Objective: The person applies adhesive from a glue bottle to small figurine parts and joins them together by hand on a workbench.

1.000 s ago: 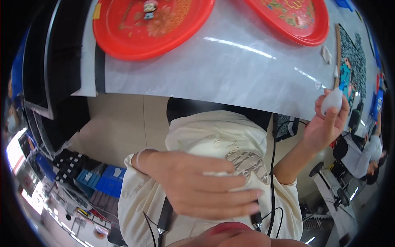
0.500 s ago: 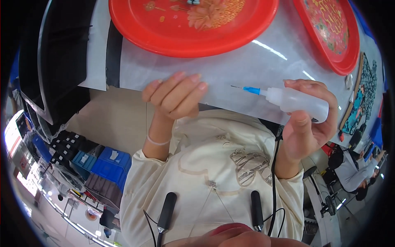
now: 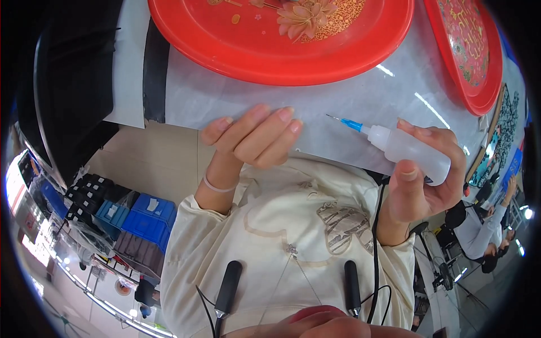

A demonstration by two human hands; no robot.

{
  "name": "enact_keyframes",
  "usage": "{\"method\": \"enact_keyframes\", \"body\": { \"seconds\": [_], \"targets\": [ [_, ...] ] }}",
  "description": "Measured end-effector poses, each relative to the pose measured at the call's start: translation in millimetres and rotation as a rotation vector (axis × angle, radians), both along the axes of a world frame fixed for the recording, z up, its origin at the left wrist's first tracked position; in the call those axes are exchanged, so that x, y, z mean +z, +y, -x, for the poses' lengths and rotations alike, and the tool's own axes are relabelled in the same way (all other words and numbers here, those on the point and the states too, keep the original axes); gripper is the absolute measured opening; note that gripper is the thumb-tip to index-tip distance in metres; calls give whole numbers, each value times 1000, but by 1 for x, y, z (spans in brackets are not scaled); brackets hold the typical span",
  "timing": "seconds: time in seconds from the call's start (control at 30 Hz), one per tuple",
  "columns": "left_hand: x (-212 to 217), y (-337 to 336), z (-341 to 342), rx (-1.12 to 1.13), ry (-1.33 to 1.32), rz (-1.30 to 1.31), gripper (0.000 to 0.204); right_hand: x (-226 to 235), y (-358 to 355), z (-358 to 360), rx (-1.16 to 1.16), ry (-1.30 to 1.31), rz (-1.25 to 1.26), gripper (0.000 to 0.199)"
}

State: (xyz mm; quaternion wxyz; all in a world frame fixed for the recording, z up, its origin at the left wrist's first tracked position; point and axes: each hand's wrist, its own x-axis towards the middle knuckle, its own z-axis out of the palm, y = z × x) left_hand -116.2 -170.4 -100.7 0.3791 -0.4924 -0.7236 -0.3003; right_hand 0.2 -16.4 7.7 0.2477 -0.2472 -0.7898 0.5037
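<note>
Along the top edge, two red trays are cut off: one large tray (image 3: 282, 45) at centre, a second tray (image 3: 470, 56) at upper right. Both rest on a white-covered table (image 3: 360, 107). At right of centre, the right hand (image 3: 422, 180) wraps around one squeeze bottle (image 3: 408, 149), its blue needle tip pointing left. The left hand (image 3: 253, 138), loosely curled and holding nothing, touches the table's edge. Blue storage bins (image 3: 135, 217) fill the lower left; their contents are hard to make out.

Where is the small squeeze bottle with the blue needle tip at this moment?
In the head view, the squeeze bottle is on the right side, held in the right hand at the table's near edge, its needle pointing toward the left hand.
</note>
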Motion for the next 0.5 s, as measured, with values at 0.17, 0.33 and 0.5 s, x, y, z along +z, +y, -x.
{"method": "enact_keyframes", "body": {
  "seconds": [0.17,0.33,0.5],
  "targets": [
    [-3,0,0,-1,-1,-19,10,1,10,6,241,40,-330,36],
    [-4,3,5,-64,45,-84,23,5,3,0,100,3,-270,36],
    [-4,3,2,-29,40,-78,15,3,3,1,121,-1,-270,35]
  ]
}}
